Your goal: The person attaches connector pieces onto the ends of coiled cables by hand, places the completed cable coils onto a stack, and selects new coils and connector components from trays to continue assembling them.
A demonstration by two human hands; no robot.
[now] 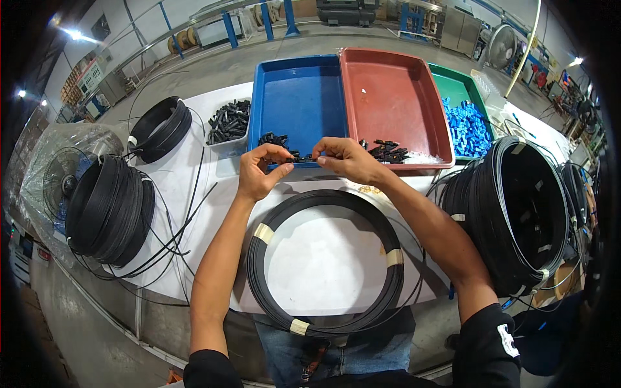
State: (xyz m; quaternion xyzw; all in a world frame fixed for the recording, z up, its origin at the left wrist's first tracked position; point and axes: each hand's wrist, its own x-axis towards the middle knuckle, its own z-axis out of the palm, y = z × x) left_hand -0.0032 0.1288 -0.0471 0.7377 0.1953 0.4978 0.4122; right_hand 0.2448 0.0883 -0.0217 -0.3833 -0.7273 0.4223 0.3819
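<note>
My left hand (262,171) and my right hand (349,158) meet over the front rim of the blue tray (297,97). Between them is a thin, small black piece (302,158), each hand pinching one end with thumb and fingers. Its exact kind is too small to make out. More small black pieces (273,139) lie in the blue tray beside my left hand. Beyond my right hand, other black pieces (388,153) sit in the front of the red tray (394,97). Below my hands lies a taped ring of black cable (257,265) on the white table.
A clear bin of black pieces (229,123) stands left of the trays. At right, a green tray (453,81) holds blue pieces (467,129). Large black cable coils (110,213) stand at left, another big coil (466,213) at right. Loose cable ends stick out across the left side.
</note>
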